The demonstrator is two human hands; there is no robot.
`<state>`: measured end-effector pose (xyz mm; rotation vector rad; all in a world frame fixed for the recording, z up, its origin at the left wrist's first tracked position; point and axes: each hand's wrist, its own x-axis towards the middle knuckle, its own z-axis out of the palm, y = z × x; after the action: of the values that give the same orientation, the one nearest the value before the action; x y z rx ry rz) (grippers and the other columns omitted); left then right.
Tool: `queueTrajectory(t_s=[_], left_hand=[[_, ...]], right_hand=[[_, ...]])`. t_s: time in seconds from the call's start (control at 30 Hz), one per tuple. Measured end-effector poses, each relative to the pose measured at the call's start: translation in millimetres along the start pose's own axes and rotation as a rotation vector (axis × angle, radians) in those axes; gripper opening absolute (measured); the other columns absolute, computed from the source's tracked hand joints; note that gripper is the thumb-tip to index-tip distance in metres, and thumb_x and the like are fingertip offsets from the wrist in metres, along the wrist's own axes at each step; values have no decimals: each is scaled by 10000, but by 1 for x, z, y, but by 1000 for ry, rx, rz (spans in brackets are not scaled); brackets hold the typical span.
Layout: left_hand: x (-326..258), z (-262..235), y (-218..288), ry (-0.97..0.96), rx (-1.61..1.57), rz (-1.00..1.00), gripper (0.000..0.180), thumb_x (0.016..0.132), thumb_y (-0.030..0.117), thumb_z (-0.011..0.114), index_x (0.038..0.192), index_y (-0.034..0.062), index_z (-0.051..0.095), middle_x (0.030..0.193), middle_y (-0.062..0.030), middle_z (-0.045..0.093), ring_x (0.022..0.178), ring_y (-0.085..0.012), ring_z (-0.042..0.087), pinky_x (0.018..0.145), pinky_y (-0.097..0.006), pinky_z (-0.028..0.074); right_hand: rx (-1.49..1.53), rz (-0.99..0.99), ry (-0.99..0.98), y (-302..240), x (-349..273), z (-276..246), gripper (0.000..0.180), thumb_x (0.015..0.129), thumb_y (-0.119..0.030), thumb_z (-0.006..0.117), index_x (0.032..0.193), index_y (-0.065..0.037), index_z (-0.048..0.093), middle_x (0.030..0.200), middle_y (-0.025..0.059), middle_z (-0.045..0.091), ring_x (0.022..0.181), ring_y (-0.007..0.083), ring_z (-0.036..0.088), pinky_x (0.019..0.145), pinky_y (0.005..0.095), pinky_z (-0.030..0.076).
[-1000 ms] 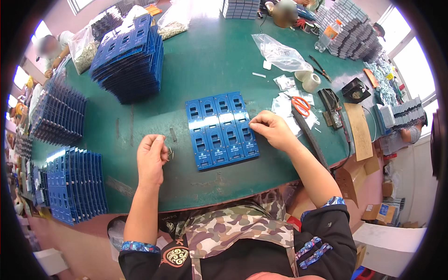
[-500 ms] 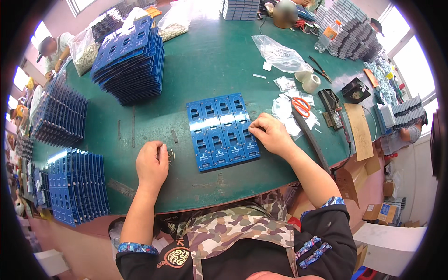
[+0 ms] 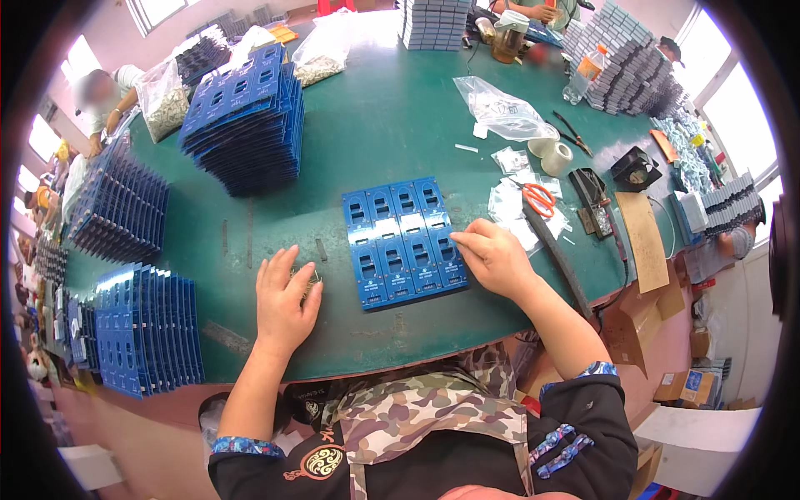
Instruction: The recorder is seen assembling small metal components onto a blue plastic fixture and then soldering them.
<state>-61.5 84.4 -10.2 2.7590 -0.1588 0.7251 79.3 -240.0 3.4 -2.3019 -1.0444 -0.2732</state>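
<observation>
A blue circuit board panel [image 3: 388, 227], divided into several sections with rectangular cutouts, lies flat on the green table in front of me. My right hand [image 3: 498, 263] is at its right edge, thumb and fingertips pinched together; whatever is between them is too small to make out. To the left of the panel, my left hand [image 3: 286, 304] rests low over the table with fingers spread. Some thin metal pins [image 3: 316, 280] show by its thumb and fingers, partly covered by the hand.
Tall stacks of blue boards [image 3: 246, 125] stand at the left. On the right lie orange-handled scissors [image 3: 538, 200], tape rolls [image 3: 553, 157], a soldering iron stand [image 3: 590, 196], a small fan [image 3: 636, 164] and pliers [image 3: 573, 135]. Another person [image 3: 104, 100] works at the far left.
My left hand has opened from a closed grasp near the pins, its fingers now spread above them. My right hand remains pinched by the panel's right edge. The whole view has shifted slightly.
</observation>
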Motion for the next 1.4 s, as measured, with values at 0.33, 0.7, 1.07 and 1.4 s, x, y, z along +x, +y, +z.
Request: queueTrajectory(t_s=[0.33,0.7,1.07,1.4], left_hand=[[-11,-4,-4,-274,50,32,561,805,437,677,1238,88,605,1427,-167,416,1358,-383,315,1110,-595,169],[1,-22,-20,-51,-74,10,315,812,253,705,1024,28,642,1264,-167,557,1232,-365,479,1070,-543,309],[-27,0,-46,86,-205,10,64,812,39,636,869,12,645,1043,-139,651,1050,-336,598,1000,-483,415],[-19,-13,-11,80,-309,-70,50,811,-6,623,859,-21,628,1017,-158,643,1019,-344,605,905,-411,472]], right_hand=[[-71,-21,-100,-14,-1,0,173,831,-139,656,985,-64,680,902,90,613,799,289,637,675,388,519],[881,-505,-81,-143,45,-141,302,787,35,634,1051,-97,702,852,141,646,654,185,592,543,275,468],[981,-641,-366,-159,64,-182,239,795,-25,675,987,-166,686,834,179,665,564,179,595,483,246,485],[799,-537,-241,-132,31,-188,247,787,-19,684,993,-154,671,820,175,665,556,183,602,479,248,489]])
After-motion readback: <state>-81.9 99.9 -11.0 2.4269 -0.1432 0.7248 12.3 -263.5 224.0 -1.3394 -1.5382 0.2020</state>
